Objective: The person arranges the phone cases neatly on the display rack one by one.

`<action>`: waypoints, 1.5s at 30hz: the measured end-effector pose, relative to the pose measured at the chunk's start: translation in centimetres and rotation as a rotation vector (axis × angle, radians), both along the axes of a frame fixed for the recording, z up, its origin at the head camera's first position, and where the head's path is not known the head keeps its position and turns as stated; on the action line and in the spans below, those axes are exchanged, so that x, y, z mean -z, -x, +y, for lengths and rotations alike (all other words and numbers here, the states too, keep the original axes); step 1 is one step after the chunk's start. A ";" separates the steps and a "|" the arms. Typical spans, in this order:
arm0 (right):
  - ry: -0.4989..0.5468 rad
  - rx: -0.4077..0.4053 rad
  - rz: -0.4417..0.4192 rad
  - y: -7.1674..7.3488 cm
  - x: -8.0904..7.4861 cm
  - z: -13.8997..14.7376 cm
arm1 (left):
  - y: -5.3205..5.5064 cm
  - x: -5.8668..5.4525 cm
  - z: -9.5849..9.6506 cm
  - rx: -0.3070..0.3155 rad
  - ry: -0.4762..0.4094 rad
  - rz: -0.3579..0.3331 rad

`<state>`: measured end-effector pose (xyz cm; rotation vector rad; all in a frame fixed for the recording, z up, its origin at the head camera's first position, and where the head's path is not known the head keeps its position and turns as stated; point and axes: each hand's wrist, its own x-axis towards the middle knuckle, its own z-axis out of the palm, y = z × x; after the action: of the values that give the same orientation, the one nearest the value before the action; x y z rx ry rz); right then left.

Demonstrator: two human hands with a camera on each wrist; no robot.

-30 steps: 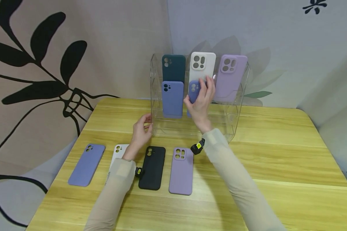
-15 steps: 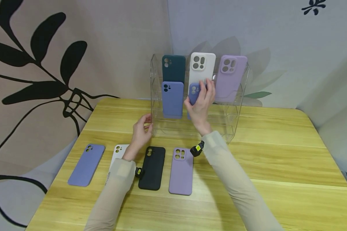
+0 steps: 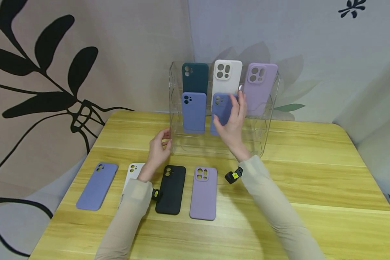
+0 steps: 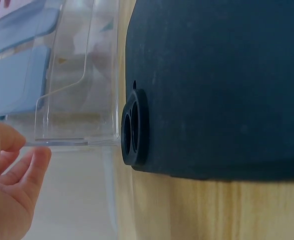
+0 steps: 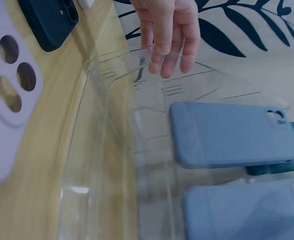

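Observation:
A clear acrylic display stand (image 3: 185,146) stands toward the back of the table. My left hand (image 3: 159,146) pinches the edge of its left side panel, thumb and fingers (image 4: 34,162) on either side of it in the left wrist view. My right hand (image 3: 232,122) is at a periwinkle phone case (image 3: 221,108) leaning in the stand's front row, fingers spread and partly covering its right side. Left of it leans another periwinkle case (image 3: 194,112). Behind them stand a dark teal case (image 3: 195,77), a white case (image 3: 229,81) and a lilac case (image 3: 260,88).
Along the front of the table (image 3: 312,173) lie a periwinkle case (image 3: 97,187), a white case (image 3: 132,173) half hidden under the left forearm, a black case (image 3: 170,191) and a lilac case (image 3: 203,195). A wall (image 3: 143,54) rises behind.
My right hand has loosened from the periwinkle case and moved slightly to the right, uncovering more of it. That case now leans in the front row. The left hand stays put.

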<state>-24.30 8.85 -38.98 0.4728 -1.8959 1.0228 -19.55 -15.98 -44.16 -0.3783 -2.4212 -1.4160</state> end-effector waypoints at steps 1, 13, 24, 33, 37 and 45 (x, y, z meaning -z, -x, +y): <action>0.004 -0.001 -0.005 -0.3 -0.1 0.3 | 0.0 0.0 0.0 0.001 0.000 0.000; 0.047 0.033 -0.047 -2.6 -0.8 5.0 | -0.1 0.0 0.1 0.002 0.004 0.008; 0.090 0.075 -0.129 -3.7 -0.5 9.2 | 0.0 0.0 0.0 -0.007 0.005 0.002; 0.173 0.075 -0.314 -4.1 0.0 11.2 | 0.0 0.1 0.0 -0.003 0.008 0.012; 0.191 0.066 -0.426 -4.2 0.0 11.7 | 0.0 0.0 0.0 0.000 0.009 0.005; 0.220 -0.042 -0.674 -4.1 -0.5 12.9 | -0.1 -0.2 0.0 -0.002 0.010 -0.031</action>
<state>-20.20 21.71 -38.51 0.0282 -2.3135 1.5323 -19.43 -15.94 -43.94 -0.3592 -2.4534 -1.4189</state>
